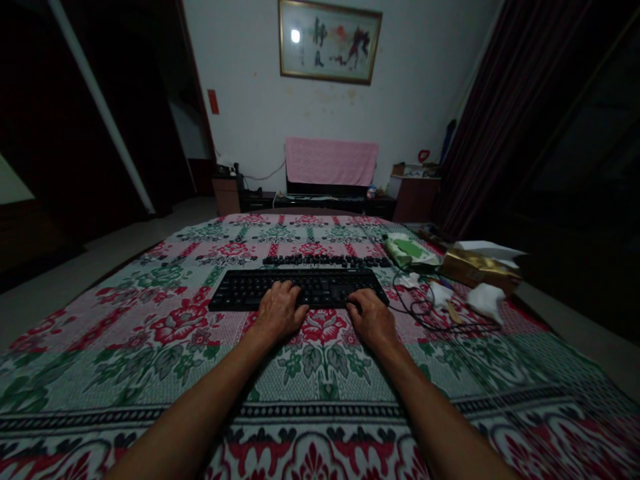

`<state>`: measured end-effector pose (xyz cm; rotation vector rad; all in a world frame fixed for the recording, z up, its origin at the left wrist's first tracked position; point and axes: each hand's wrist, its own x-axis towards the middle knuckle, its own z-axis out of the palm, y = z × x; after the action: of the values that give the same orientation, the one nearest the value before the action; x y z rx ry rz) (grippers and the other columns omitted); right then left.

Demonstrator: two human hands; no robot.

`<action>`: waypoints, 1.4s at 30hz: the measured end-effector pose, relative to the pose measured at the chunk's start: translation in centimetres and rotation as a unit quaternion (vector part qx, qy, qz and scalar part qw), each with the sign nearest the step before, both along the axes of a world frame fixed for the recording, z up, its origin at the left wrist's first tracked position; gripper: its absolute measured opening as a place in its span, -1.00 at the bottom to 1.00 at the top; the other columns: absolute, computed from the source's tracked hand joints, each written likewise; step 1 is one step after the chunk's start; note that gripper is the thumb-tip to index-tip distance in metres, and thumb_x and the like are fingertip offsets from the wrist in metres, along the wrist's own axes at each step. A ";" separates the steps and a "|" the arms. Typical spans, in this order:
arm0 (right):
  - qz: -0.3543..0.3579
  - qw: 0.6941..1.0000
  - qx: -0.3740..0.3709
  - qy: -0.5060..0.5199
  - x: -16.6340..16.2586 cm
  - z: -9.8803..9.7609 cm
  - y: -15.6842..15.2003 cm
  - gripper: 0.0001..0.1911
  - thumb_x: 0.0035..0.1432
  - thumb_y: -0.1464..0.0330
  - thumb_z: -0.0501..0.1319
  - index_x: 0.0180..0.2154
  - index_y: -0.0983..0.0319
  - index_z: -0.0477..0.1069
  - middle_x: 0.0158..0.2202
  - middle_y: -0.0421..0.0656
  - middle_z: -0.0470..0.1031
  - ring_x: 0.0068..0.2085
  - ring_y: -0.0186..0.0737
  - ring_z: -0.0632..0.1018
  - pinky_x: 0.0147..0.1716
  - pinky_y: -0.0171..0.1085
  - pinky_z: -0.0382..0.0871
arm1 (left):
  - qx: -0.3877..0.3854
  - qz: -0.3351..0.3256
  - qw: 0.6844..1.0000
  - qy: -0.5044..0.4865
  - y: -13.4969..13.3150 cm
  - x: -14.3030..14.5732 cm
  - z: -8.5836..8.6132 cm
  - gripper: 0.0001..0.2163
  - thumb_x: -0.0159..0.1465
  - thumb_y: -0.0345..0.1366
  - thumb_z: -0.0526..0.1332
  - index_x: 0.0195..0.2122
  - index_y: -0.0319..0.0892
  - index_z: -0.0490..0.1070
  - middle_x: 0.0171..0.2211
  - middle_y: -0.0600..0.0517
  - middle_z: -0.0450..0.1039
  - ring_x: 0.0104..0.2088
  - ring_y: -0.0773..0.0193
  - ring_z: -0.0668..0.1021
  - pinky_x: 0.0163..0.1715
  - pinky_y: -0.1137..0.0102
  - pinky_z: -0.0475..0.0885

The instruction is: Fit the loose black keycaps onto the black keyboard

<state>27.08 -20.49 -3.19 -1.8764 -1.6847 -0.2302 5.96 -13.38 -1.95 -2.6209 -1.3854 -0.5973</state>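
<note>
A black keyboard (240,289) lies on a floral cloth (150,347) covering the table. My left hand (278,312) rests at the keyboard's near edge, fingers curled down onto the middle keys. My right hand (370,317) sits at the right part of the keyboard, fingers bent onto the keys there. Neither hand holds anything. Just behind the keyboard runs a row of loose black keycaps (325,261).
A black cable (425,310) coils to the right of the keyboard. Beyond it lie a green and white packet (410,251), a gold bag (475,269) and crumpled white paper (486,298). A pink-draped TV stand (331,162) is against the far wall.
</note>
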 end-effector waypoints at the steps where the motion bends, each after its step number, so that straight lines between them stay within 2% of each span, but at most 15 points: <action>1: 0.000 1.000 0.002 -0.001 0.0 0.0 0.0 -0.84 0.14 0.38 0.11 -0.25 0.19 0.43 -0.19 -0.15 0.44 -0.21 -0.25 0.47 -0.30 -0.32 0.30 | 0.001 -0.002 1.000 -0.001 0.0 0.0 0.0 -0.67 0.19 -0.09 0.12 -0.10 -0.16 0.40 -0.11 -0.12 0.38 -0.09 0.06 0.35 -0.08 0.21 0.29; 6: -0.006 1.000 0.006 -0.008 -0.2 0.0 0.0 -0.85 0.12 0.39 0.12 -0.26 0.18 0.42 -0.20 -0.15 0.44 -0.22 -0.24 0.47 -0.32 -0.32 0.28 | 0.011 0.003 1.000 -0.027 0.1 0.2 0.2 -0.66 0.21 -0.08 0.10 -0.11 -0.16 0.42 -0.10 -0.10 0.39 -0.09 0.08 0.37 -0.07 0.23 0.29; 11: -0.006 1.000 0.009 -0.010 -0.2 -0.1 -0.1 -0.85 0.12 0.39 0.11 -0.25 0.18 0.41 -0.20 -0.15 0.44 -0.20 -0.23 0.46 -0.30 -0.32 0.28 | 0.033 0.014 0.998 -0.050 1.2 1.7 0.8 -0.66 0.23 -0.08 0.09 -0.09 -0.15 0.42 -0.03 -0.09 0.37 -0.04 0.07 0.36 -0.05 0.20 0.26; 16: -0.001 1.000 0.021 0.008 -0.3 0.1 -0.1 -0.84 0.10 0.36 0.11 -0.28 0.19 0.42 -0.22 -0.14 0.45 -0.21 -0.22 0.47 -0.27 -0.31 0.29 | 0.027 0.024 0.998 -0.050 2.3 2.7 0.0 -0.68 0.27 -0.11 0.04 -0.11 -0.16 0.42 -0.10 -0.10 0.41 -0.06 0.08 0.38 -0.09 0.22 0.26; 21: -0.008 0.995 0.060 0.084 -0.7 1.5 -0.2 -0.80 0.07 0.30 0.10 -0.29 0.20 0.43 -0.26 -0.12 0.48 -0.23 -0.19 0.47 -0.22 -0.27 0.30 | 0.048 0.023 0.997 -0.057 2.5 2.6 -1.1 -0.68 0.28 -0.11 0.02 -0.11 -0.17 0.41 -0.09 -0.10 0.41 -0.06 0.07 0.38 -0.11 0.22 0.25; 25: -0.026 0.972 0.131 0.195 0.0 3.5 1.0 -0.70 0.12 0.30 -0.05 -0.30 0.22 0.43 -0.24 -0.09 0.49 -0.19 -0.18 0.47 -0.16 -0.25 0.28 | 0.059 0.025 0.996 -0.055 2.4 2.6 -1.1 -0.68 0.29 -0.12 0.01 -0.12 -0.17 0.41 -0.09 -0.11 0.41 -0.07 0.06 0.37 -0.12 0.22 0.24; 27: -0.042 0.960 0.121 0.250 0.7 4.4 2.4 -0.64 0.15 0.27 -0.12 -0.37 0.21 0.42 -0.34 -0.11 0.50 -0.26 -0.19 0.47 -0.23 -0.27 0.29 | 0.059 0.029 0.996 -0.055 2.3 2.7 -1.0 -0.69 0.29 -0.12 0.01 -0.12 -0.17 0.41 -0.10 -0.11 0.41 -0.07 0.06 0.37 -0.12 0.22 0.24; 29: -0.045 0.957 0.108 0.264 1.3 5.0 4.1 -0.60 0.15 0.29 -0.17 -0.42 0.21 0.41 -0.37 -0.12 0.49 -0.27 -0.21 0.45 -0.24 -0.29 0.28 | 0.051 0.033 0.997 -0.056 2.2 2.8 -0.9 -0.70 0.28 -0.13 0.01 -0.13 -0.16 0.42 -0.11 -0.11 0.41 -0.08 0.06 0.37 -0.13 0.22 0.24; 32: -0.046 0.962 0.084 0.255 1.8 5.4 6.7 -0.62 0.13 0.29 -0.14 -0.47 0.21 0.39 -0.44 -0.13 0.46 -0.31 -0.21 0.45 -0.27 -0.31 0.27 | 0.040 0.036 0.997 -0.057 2.2 2.8 -0.8 -0.70 0.28 -0.13 0.02 -0.13 -0.16 0.42 -0.12 -0.11 0.41 -0.08 0.05 0.37 -0.14 0.21 0.24; 35: -0.031 0.954 0.058 0.291 1.9 5.1 8.4 -0.65 0.14 0.25 -0.11 -0.48 0.21 0.36 -0.53 -0.17 0.42 -0.44 -0.26 0.45 -0.40 -0.34 0.28 | 0.041 0.035 0.997 -0.059 2.2 2.8 -0.9 -0.70 0.28 -0.13 0.01 -0.13 -0.17 0.41 -0.13 -0.12 0.41 -0.08 0.05 0.37 -0.13 0.21 0.23; 38: 0.004 0.937 0.018 0.349 2.3 4.4 9.2 -0.75 0.08 0.22 0.02 -0.43 0.23 0.34 -0.56 -0.22 0.40 -0.54 -0.32 0.42 -0.50 -0.36 0.26 | 0.043 0.035 0.997 -0.062 2.2 2.9 -1.0 -0.69 0.28 -0.13 0.00 -0.13 -0.17 0.41 -0.13 -0.12 0.41 -0.07 0.04 0.36 -0.13 0.20 0.23; 40: 0.030 0.937 0.001 0.347 2.8 3.9 9.2 -0.82 -0.04 0.27 0.14 -0.40 0.25 0.35 -0.54 -0.23 0.42 -0.52 -0.33 0.42 -0.48 -0.37 0.28 | 0.046 0.034 0.996 -0.064 2.2 2.9 -1.0 -0.69 0.28 -0.13 0.00 -0.13 -0.17 0.41 -0.12 -0.12 0.41 -0.06 0.04 0.35 -0.11 0.19 0.22; 42: 0.056 0.941 -0.016 0.333 3.3 3.5 9.1 -0.79 -0.13 0.34 0.20 -0.35 0.27 0.38 -0.51 -0.25 0.43 -0.50 -0.34 0.42 -0.47 -0.37 0.29 | 0.046 0.036 0.996 -0.064 2.2 2.9 -1.0 -0.70 0.28 -0.14 0.01 -0.13 -0.16 0.41 -0.13 -0.12 0.41 -0.05 0.04 0.35 -0.10 0.20 0.22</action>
<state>30.37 -11.44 0.34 -1.6125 -1.3099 0.4397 8.88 -11.15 -3.00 -2.4886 -1.4417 -0.8131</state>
